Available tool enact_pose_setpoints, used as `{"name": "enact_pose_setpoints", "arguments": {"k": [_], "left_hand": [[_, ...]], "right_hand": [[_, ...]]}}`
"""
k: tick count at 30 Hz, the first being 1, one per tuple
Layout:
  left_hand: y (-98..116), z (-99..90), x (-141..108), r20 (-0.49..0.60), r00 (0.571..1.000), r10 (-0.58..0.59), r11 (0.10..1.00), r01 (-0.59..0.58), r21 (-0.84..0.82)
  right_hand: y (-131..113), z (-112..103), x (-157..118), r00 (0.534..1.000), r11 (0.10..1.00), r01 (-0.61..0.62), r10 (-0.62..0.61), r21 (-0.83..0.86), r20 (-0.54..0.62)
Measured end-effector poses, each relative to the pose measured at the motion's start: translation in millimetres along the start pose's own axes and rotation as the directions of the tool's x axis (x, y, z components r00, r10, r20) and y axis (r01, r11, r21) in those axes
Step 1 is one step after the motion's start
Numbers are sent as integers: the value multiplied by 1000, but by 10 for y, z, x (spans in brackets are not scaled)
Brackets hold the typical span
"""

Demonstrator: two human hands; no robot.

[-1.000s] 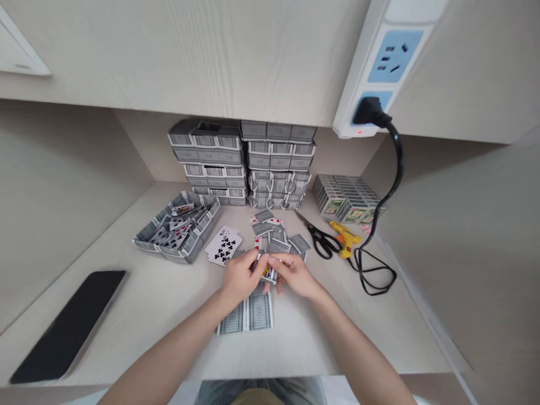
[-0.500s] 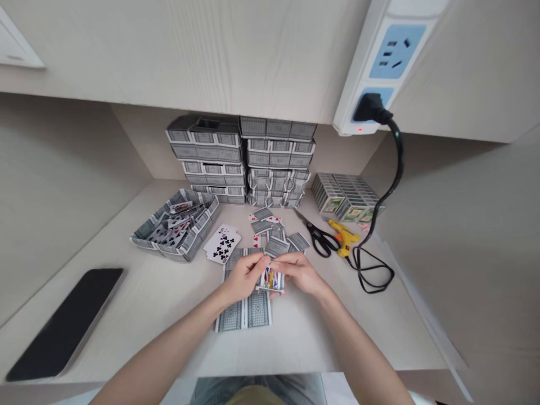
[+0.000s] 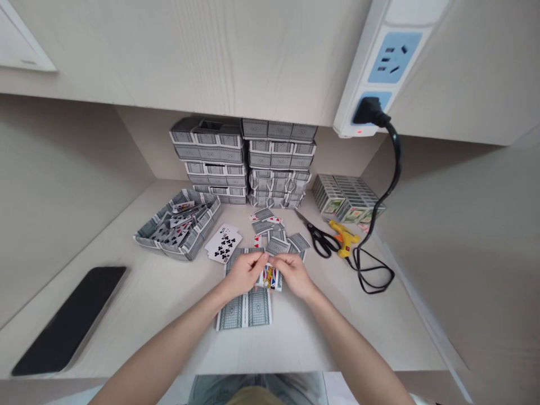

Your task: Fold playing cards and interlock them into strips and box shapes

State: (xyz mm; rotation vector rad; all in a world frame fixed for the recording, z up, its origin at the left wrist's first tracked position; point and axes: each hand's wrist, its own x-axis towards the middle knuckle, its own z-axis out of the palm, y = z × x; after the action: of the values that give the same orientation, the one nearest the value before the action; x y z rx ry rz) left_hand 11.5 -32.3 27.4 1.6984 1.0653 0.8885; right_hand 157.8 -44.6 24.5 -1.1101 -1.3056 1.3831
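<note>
A face playing card [image 3: 269, 277] is pinched between my two hands, its picture side toward me. My left hand [image 3: 247, 272] closes on its left upper edge, thumb on top. On the other edge, my right hand [image 3: 294, 274] is closed too, its thumb almost meeting the left one. Below them lies a flat panel of joined cards [image 3: 244, 312], backs up, partly hidden by my hands. Just beyond sit loose cards [image 3: 277, 246], mostly back side up. Left of these, a fanned pile of club cards [image 3: 223, 243] lies face up.
A card-built tray [image 3: 185, 250] holding loose cards stands left, near a black phone [image 3: 70, 320]. Stacked card boxes [image 3: 280, 154] rise behind. To the right are scissors [image 3: 323, 239], a yellow glue gun [image 3: 345, 237], card packs [image 3: 348, 197] and a cable [image 3: 396, 169] hanging from a power strip [image 3: 379, 73].
My hands still grip the card, which has tilted slightly and shifted a little left. My right fingers have curled in closer. The view has moved slightly.
</note>
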Motion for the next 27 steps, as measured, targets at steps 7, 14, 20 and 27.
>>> {"name": "enact_pose_setpoints", "arguments": {"k": [7, 14, 20, 27], "left_hand": [[-87, -70, 65, -74, 975, 209, 856, -146, 496], [-124, -134, 101, -213, 969, 125, 883, -10, 470], [-165, -114, 110, -190, 958, 215, 865, -96, 492], [-232, -150, 139, -151, 963, 225, 873, -130, 470]], "right_hand": [[85, 12, 61, 995, 990, 68, -76, -121, -64], [175, 0, 99, 995, 997, -20, 13, -74, -100], [286, -52, 111, 986, 985, 82, -102, -151, -129], [180, -55, 113, 995, 989, 76, -83, -125, -59]]}}
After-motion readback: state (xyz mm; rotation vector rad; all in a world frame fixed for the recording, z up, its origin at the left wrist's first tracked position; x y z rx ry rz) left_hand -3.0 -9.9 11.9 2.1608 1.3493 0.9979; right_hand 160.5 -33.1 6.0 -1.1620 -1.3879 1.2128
